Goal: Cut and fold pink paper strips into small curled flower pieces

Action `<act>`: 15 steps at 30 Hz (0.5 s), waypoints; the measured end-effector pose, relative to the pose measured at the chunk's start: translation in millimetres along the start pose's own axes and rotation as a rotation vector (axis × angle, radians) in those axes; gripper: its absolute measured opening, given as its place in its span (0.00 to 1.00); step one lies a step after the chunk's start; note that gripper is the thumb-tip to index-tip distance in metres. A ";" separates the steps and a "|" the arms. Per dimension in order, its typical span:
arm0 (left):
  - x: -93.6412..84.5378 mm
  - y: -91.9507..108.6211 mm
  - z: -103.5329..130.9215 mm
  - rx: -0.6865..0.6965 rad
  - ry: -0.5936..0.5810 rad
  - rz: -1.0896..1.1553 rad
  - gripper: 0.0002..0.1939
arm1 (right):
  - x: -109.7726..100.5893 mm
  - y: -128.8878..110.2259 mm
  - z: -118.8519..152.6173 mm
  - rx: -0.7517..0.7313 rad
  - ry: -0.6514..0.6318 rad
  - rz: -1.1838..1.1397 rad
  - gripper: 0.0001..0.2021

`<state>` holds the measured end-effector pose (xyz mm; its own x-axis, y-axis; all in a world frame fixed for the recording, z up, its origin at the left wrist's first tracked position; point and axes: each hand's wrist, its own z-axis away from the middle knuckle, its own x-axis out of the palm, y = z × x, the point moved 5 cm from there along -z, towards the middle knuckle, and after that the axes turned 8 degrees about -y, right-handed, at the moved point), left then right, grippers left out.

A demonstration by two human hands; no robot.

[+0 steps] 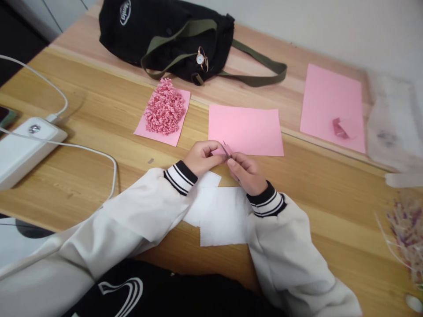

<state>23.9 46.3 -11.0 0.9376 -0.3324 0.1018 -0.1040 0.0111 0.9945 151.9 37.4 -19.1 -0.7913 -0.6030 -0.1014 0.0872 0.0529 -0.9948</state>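
Observation:
My right hand (247,173) is closed on small dark scissors (227,151), whose thin blades point up and to the left. Close beside the blades, my left hand (205,157) pinches a small pink piece that is partly hidden by the fingers. The two hands nearly touch at the front edge of a pink sheet (246,131). Below them lie white sheets (224,218), partly under the right sleeve. To the left, a pile of pink stamens (165,108) rests on a smaller pink sheet (172,137).
A black bag (158,39) with green straps and a watch (200,59) lies at the back. Another pink sheet (333,97) is at the right, near clear plastic. A white power bank (29,145) with cables is at the left, dried flowers (406,233) at the far right.

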 end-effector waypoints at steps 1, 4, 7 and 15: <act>-0.1 -0.7 0.0 -0.001 0.000 -0.002 0.02 | -0.3 0.0 0.0 -0.001 0.002 0.003 0.17; -0.5 -2.1 0.1 -0.012 0.003 -0.008 0.03 | -0.7 0.1 -0.2 0.002 0.008 0.015 0.17; -0.4 -1.9 0.1 -0.020 -0.002 -0.014 0.03 | -0.6 0.0 -0.4 0.013 0.005 0.032 0.19; 0.1 0.5 0.2 -0.001 -0.004 -0.019 0.05 | -0.2 -1.1 0.0 0.024 -0.003 0.029 0.19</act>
<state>23.9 46.2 -10.4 0.9381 -0.3365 0.0826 -0.0856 0.0059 0.9963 152.0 37.5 -18.0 -0.7864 -0.6039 -0.1299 0.1243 0.0512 -0.9909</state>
